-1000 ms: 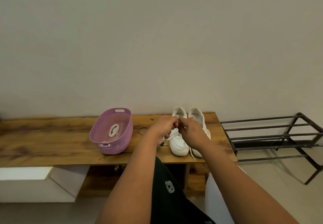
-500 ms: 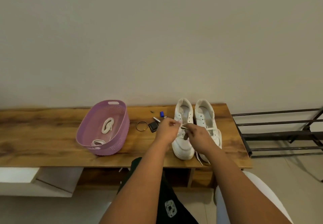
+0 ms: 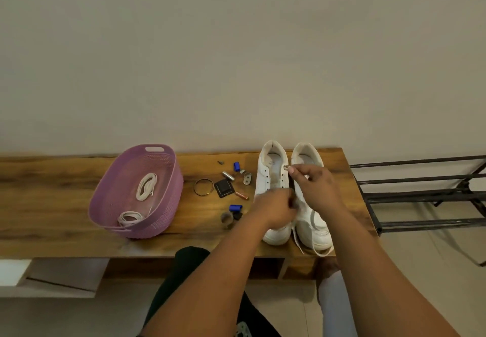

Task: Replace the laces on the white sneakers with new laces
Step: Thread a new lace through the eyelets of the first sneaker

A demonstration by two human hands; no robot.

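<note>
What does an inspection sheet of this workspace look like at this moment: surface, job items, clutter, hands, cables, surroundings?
Surface: wooden bench against a plain wall.
Job's things: two white sneakers side by side at the bench's right end, heels to the wall; upper eyelets of the left one look empty; a loose lace trails over the front edge. Purple basket holds two coiled white laces.
Clutter: bangle, black square item, blue caps and small metal bits between basket and sneakers.
Hands: left hand and right hand over the sneakers; grip blurred.
Cables: nothing seen.
Surroundings: black metal rack to the right, tiled floor.
</note>
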